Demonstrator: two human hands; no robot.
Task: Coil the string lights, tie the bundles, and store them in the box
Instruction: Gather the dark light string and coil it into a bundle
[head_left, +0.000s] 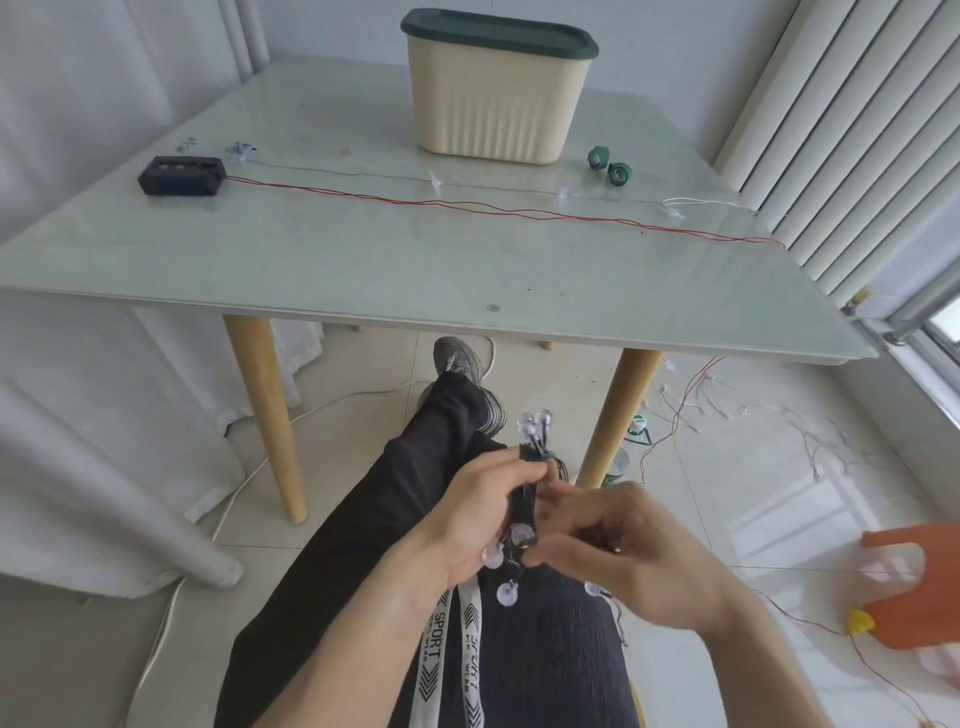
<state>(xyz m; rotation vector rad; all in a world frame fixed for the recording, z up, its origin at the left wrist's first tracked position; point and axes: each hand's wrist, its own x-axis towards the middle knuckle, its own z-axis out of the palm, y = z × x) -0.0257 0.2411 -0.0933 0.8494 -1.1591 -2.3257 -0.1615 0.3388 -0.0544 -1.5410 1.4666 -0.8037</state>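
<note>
1. A pale glass-topped table (363, 260) fills the room ahead; the lidded cream box (498, 88) stands at its far side.
2. A red wire (467, 205) runs across it from a black battery case (182, 175); two green tape rolls (610, 165) lie right of the box.
3. Over the lap, the coiled light bundle (523, 499) stands roughly upright, bulbs at both ends, middle hidden.
4. The left hand (478, 512) grips it; the right hand (618, 551) pinches its lower end.

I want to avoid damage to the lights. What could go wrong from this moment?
1. Red wire runs across the table and hangs to the floor; tugging may drag the black battery case off.
2. Loose strands on the floor could tangle.
3. The bundle, pinched by left hand and right hand, looks untied; it may uncoil.
</note>
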